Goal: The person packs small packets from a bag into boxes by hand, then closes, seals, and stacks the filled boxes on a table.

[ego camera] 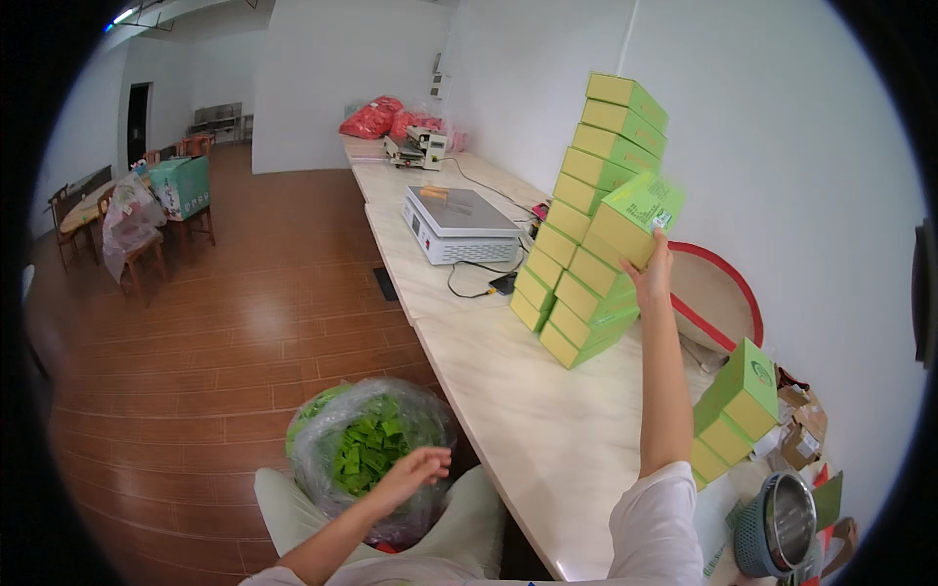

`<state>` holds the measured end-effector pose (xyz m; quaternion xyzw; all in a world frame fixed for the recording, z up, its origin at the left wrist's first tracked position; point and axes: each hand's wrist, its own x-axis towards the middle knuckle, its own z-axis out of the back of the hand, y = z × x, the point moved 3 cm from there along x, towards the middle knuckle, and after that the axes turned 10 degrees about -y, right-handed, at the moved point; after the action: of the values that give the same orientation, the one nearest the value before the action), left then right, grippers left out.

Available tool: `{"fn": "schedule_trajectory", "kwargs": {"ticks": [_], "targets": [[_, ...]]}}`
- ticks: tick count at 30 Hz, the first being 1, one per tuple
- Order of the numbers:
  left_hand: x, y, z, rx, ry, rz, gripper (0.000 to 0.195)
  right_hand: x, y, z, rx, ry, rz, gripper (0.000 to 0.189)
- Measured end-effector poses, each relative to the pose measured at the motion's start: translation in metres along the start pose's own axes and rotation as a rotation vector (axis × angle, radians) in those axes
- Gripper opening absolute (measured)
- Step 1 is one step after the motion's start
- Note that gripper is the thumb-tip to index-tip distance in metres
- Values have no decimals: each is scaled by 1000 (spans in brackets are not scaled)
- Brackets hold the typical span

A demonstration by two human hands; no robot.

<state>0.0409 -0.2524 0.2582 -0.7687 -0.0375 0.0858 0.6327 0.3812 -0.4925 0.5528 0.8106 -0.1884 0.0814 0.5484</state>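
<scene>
My right hand (651, 271) grips a green and yellow cardboard box (632, 216) by its near lower corner, tilted, at the front stack of like boxes (586, 308). Behind it rises a taller stack of the same boxes (602, 132). My left hand (418, 472) holds nothing, its fingers apart and slightly bent, over the right part of a clear plastic bag (315, 454). Many small green packets (370, 447) lie in that bag, which stands between my knees beside the long table (506, 395).
On the table are a flat-topped electronic device (462, 220), a machine (418, 146), red bags (374, 117), a cable, another stack of boxes (733, 417) and a blue basket (751, 538) holding a metal bowl (795, 520). A red-rimmed round item (714, 293) leans by the wall. Chairs stand far left.
</scene>
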Motion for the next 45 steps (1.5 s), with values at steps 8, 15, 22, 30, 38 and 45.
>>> {"fn": "schedule_trajectory", "kwargs": {"ticks": [8,15,22,30,38,45], "targets": [[-44,72,40,-50,-200,304,31,79,-53,15,-399,-126,37,56],[-46,86,33,-62,-179,340,30,113,-48,66,-1068,-403,443,54],[-54,97,38,-83,-294,312,27,53,72,151,-1915,-692,536,64],[-39,72,22,-60,-203,290,27,50,103,375,-1633,-280,-298,101],[-40,74,19,-85,-200,285,27,33,80,358,-1640,-96,0,108],[-45,48,32,-7,-240,216,31,-133,57,189,-1725,169,611,101]]}}
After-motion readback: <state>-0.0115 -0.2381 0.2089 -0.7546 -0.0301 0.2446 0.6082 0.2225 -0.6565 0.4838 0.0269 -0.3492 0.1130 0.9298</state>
